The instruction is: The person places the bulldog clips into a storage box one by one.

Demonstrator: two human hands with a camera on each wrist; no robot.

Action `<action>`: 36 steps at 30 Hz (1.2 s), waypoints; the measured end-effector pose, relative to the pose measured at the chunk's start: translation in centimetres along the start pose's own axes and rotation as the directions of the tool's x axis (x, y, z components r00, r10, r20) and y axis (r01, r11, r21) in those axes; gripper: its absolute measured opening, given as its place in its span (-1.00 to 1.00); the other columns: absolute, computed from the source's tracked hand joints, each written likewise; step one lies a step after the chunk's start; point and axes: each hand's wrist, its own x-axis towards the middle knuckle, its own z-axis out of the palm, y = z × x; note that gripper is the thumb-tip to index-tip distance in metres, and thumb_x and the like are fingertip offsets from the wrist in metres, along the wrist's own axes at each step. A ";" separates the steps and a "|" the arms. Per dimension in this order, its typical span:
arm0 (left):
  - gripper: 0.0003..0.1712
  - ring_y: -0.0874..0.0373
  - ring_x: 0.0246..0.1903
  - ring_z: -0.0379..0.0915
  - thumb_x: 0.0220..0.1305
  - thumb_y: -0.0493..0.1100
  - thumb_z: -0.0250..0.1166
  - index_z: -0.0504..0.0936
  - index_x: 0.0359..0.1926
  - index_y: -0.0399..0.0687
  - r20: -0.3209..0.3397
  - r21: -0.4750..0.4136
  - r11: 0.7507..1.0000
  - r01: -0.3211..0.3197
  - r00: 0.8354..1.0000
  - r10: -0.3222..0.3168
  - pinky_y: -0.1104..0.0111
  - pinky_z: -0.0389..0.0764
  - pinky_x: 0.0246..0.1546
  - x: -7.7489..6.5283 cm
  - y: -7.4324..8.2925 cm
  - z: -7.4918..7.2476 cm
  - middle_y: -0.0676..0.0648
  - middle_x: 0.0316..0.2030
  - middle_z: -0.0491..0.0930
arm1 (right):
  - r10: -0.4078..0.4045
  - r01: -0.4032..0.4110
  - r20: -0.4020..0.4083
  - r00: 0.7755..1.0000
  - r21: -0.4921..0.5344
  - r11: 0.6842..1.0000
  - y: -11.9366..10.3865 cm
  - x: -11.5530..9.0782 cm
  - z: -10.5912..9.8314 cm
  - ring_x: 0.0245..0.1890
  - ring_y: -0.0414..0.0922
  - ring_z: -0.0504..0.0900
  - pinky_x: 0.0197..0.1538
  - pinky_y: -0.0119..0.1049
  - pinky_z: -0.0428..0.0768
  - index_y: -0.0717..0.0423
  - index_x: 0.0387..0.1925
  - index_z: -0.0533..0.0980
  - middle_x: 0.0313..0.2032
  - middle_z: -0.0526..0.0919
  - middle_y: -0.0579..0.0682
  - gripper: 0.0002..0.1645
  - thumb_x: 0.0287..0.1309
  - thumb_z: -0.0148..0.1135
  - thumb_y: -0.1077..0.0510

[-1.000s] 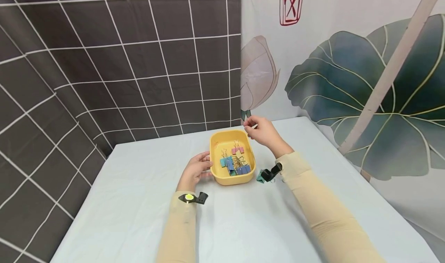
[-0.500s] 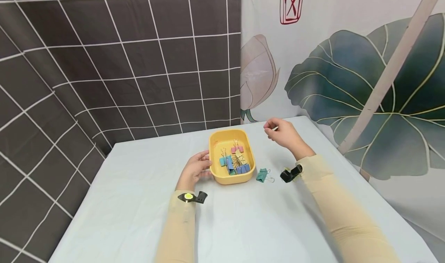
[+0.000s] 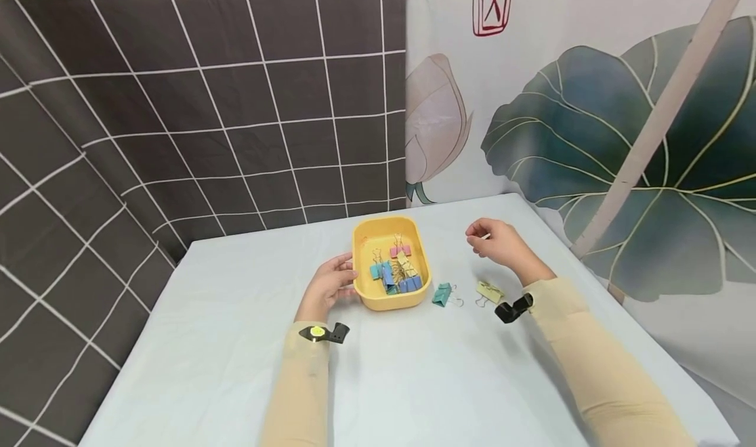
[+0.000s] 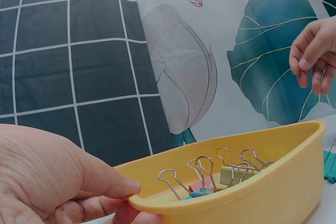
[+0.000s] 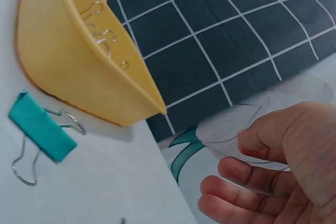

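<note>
A yellow plastic box [image 3: 378, 302] stands on the table and contains several binder clips, among them a pink clip [image 3: 400, 251] and a blue clip [image 3: 410, 284]. My left hand [image 3: 328, 285] holds the box's left rim, the thumb at its top edge and the fingers along the outside. To the right of the box, my right hand [image 3: 499, 242] hovers above the table. Its fingers are loosely bent, with nothing visible between them in the right wrist view. Below it lie a teal binder clip [image 5: 42, 127] and a pale yellow binder clip [image 3: 489, 293].
White cloth covers the table [image 3: 236, 342]. A dark grid-patterned curtain [image 3: 236, 106] hangs behind and to the left, and a lotus-print curtain [image 3: 449, 138] hangs behind and to the right. The table's back edge runs just behind the box.
My right hand has moved right, away from the box. The teal and yellow clips, earlier partly or wholly hidden by the right wrist, now show on the table. My left hand stays at the box.
</note>
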 end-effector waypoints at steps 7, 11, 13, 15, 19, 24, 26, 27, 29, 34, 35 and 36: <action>-0.31 0.02 -0.11 0.58 0.32 -0.42 0.25 0.38 0.45 -0.07 0.005 -0.006 1.000 -0.005 1.000 0.005 0.34 0.73 -0.35 -0.3 0.2 0.0 -0.22 0.13 0.47 | 0.046 -0.050 0.074 0.996 0.051 0.997 0.7 -0.3 1.6 -0.31 -0.07 0.66 -0.17 -0.22 0.72 0.27 0.03 0.50 -0.18 0.59 0.15 -0.72 0.42 0.14 0.17; -0.31 0.02 -0.11 0.58 0.30 -0.43 0.26 0.39 0.44 -0.07 0.008 -0.017 1.000 -0.004 1.000 0.004 0.36 0.74 -0.38 -0.4 0.1 -0.1 -0.21 0.13 0.47 | 0.070 -0.079 0.138 0.988 0.064 0.995 0.9 -0.3 2.8 -0.32 -0.07 0.66 -0.19 -0.23 0.74 0.27 0.02 0.50 -0.20 0.58 0.14 -0.73 0.41 0.16 0.17; -0.31 0.02 -0.11 0.58 0.30 -0.43 0.26 0.40 0.44 -0.07 0.005 -0.021 1.000 -0.003 1.000 0.003 0.36 0.73 -0.39 -0.4 0.1 -0.1 -0.21 0.13 0.47 | 0.071 -0.082 0.162 0.984 0.060 0.995 0.9 -0.4 3.3 -0.32 -0.07 0.66 -0.21 -0.24 0.73 0.28 0.02 0.50 -0.21 0.59 0.14 -0.72 0.40 0.17 0.18; -0.31 0.02 -0.11 0.58 0.30 -0.43 0.26 0.41 0.43 -0.06 0.002 -0.021 1.000 -0.003 1.000 0.003 0.36 0.74 -0.39 -0.4 0.1 -0.1 -0.20 0.12 0.47 | 0.077 -0.089 0.174 0.982 0.060 0.994 0.7 -0.5 3.8 -0.33 -0.07 0.65 -0.22 -0.25 0.73 0.28 0.02 0.51 -0.22 0.59 0.13 -0.72 0.39 0.17 0.18; -0.32 0.01 -0.10 0.58 0.29 -0.43 0.26 0.42 0.42 -0.05 -0.004 -0.019 1.000 -0.003 1.000 0.003 0.34 0.74 -0.36 -0.3 0.1 -0.1 -0.19 0.11 0.48 | 0.090 -0.104 0.191 0.978 0.067 0.992 0.2 -0.7 4.4 -0.34 -0.07 0.65 -0.23 -0.25 0.72 0.28 0.04 0.50 -0.22 0.60 0.13 -0.71 0.39 0.17 0.19; -0.34 0.04 -0.12 0.57 0.30 -0.42 0.27 0.44 0.40 -0.04 -0.013 -0.013 1.000 -0.006 1.000 0.006 0.35 0.74 -0.37 -0.2 0.1 0.0 -0.17 0.08 0.49 | 0.128 -0.152 0.211 0.969 0.101 0.983 -0.4 -1.0 5.0 -0.37 -0.08 0.67 -0.24 -0.24 0.75 0.31 0.10 0.47 -0.20 0.62 0.19 -0.67 0.40 0.15 0.20; -0.34 0.04 -0.13 0.57 0.30 -0.42 0.27 0.45 0.40 -0.03 -0.015 -0.011 1.000 -0.007 1.000 0.007 0.36 0.73 -0.38 -0.2 0.0 0.0 -0.17 0.08 0.49 | 0.157 -0.184 0.216 0.964 0.113 0.976 -0.6 -1.1 5.2 -0.38 -0.08 0.67 -0.25 -0.24 0.74 0.31 0.09 0.46 -0.19 0.62 0.20 -0.66 0.39 0.16 0.19; -0.34 0.03 -0.12 0.57 0.29 -0.42 0.27 0.44 0.40 -0.04 -0.014 -0.010 1.000 -0.008 1.000 0.008 0.36 0.73 -0.38 -0.2 0.0 0.0 -0.17 0.08 0.49 | 0.171 -0.198 0.216 0.961 0.111 0.974 -0.7 -1.2 5.3 -0.38 -0.07 0.67 -0.25 -0.24 0.74 0.30 0.08 0.47 -0.20 0.62 0.20 -0.67 0.38 0.16 0.19; -0.34 0.03 -0.12 0.57 0.29 -0.42 0.28 0.44 0.40 -0.03 -0.015 -0.005 1.000 -0.008 1.000 0.008 0.35 0.73 -0.37 -0.2 0.0 -0.1 -0.17 0.08 0.49 | 0.197 -0.223 0.219 0.956 0.104 0.969 -0.8 -1.3 5.5 -0.39 -0.07 0.67 -0.25 -0.24 0.74 0.29 0.06 0.48 -0.21 0.62 0.19 -0.68 0.36 0.18 0.19; -0.33 0.02 -0.11 0.58 0.29 -0.42 0.27 0.44 0.40 -0.03 -0.013 -0.004 1.000 -0.008 1.000 0.008 0.34 0.74 -0.36 -0.1 0.0 -0.1 -0.18 0.09 0.49 | 0.227 -0.251 0.230 0.946 0.080 0.965 -0.8 -1.4 5.7 -0.40 -0.07 0.67 -0.26 -0.25 0.73 0.25 0.01 0.50 -0.26 0.65 0.15 -0.71 0.32 0.21 0.19; -0.34 0.02 -0.11 0.58 0.29 -0.42 0.27 0.44 0.40 -0.04 -0.013 -0.006 1.000 -0.010 1.000 0.010 0.34 0.74 -0.37 -0.1 0.0 -0.1 -0.18 0.09 0.49 | 0.227 -0.250 0.232 0.946 0.073 0.966 -0.8 -1.4 5.7 -0.41 -0.07 0.67 -0.27 -0.26 0.72 0.24 0.00 0.50 -0.27 0.66 0.14 -0.72 0.32 0.21 0.19; -0.33 0.02 -0.12 0.58 0.29 -0.43 0.27 0.44 0.40 -0.04 -0.011 -0.007 1.000 -0.011 1.000 0.011 0.34 0.74 -0.37 -0.1 0.0 -0.1 -0.19 0.09 0.49 | 0.232 -0.253 0.235 0.944 0.063 0.966 -0.8 -1.5 5.8 -0.41 -0.08 0.66 -0.28 -0.27 0.71 0.23 -0.01 0.50 -0.28 0.66 0.12 -0.72 0.31 0.23 0.19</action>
